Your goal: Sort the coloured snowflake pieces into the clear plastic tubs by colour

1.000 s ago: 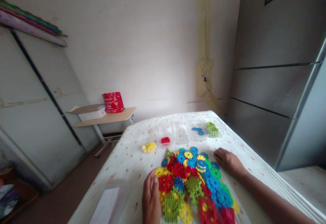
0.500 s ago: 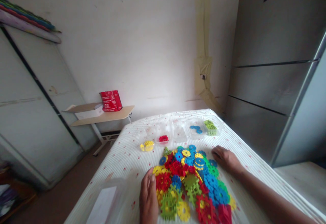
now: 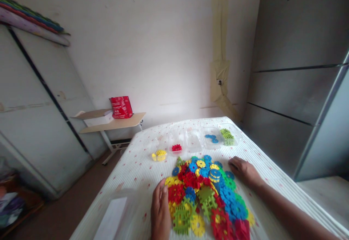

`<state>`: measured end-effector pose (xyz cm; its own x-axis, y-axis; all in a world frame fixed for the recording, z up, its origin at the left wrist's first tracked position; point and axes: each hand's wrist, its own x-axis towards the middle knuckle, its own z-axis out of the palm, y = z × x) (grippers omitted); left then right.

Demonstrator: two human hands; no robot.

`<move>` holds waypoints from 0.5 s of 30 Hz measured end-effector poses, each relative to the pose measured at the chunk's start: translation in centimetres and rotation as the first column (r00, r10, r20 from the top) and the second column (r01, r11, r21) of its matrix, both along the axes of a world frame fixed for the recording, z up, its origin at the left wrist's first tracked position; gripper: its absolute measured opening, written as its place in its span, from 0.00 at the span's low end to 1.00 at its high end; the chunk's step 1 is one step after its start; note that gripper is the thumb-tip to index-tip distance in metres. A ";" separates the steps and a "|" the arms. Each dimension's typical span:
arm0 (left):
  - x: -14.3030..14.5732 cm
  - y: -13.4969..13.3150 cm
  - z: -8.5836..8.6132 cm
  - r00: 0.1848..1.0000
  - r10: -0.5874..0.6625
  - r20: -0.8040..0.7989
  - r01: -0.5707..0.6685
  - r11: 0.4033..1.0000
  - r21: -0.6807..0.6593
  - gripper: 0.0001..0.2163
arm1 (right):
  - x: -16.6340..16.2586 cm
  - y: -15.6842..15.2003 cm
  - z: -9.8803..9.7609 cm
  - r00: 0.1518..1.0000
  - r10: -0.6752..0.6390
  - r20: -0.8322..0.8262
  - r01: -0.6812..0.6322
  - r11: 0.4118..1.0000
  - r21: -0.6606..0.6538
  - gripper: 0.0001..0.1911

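Note:
A heap of plastic interlocking pieces in red, blue, yellow and green lies on the tablecloth in front of me. Along its left side stands my left hand, on edge, fingers stretched out, touching or almost touching the yellow and red pieces. My right hand rests palm down on the cloth to the right of the heap's far end. Its fingers are slightly bent and apart, and nothing shows in them. Beyond the heap is a row of clear plastic boxes; yellow pieces, red pieces, blue discs and green pieces lie in them.
One clear box in the row shows no pieces. At the near left lies a clear container with a white sheet. A side table with a red bag stands by the wall, and a grey refrigerator on the right.
The view has turned slightly left, so everything sits a little further right in the picture. Both hands and the heap keep their places.

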<state>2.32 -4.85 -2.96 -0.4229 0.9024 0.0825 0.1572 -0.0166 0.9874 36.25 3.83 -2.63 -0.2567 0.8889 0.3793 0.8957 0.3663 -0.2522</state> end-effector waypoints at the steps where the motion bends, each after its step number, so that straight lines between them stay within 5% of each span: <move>1: 0.0 0.0 0.0 1.000 0.002 0.001 -0.002 1.000 0.004 0.22 | 0.0 0.0 0.0 1.000 0.000 -0.005 0.000 1.000 -0.003 0.13; 15: 0.0 0.1 -0.1 1.000 -0.002 0.012 0.002 1.000 -0.006 0.22 | 0.1 0.2 0.1 0.999 -0.009 -0.046 0.007 0.999 -0.032 0.15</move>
<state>2.30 -4.74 -3.02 -0.4220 0.9038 0.0717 0.1450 -0.0108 0.9894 36.31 4.08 -2.56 -0.2325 0.9026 0.3623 0.8858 0.3504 -0.3044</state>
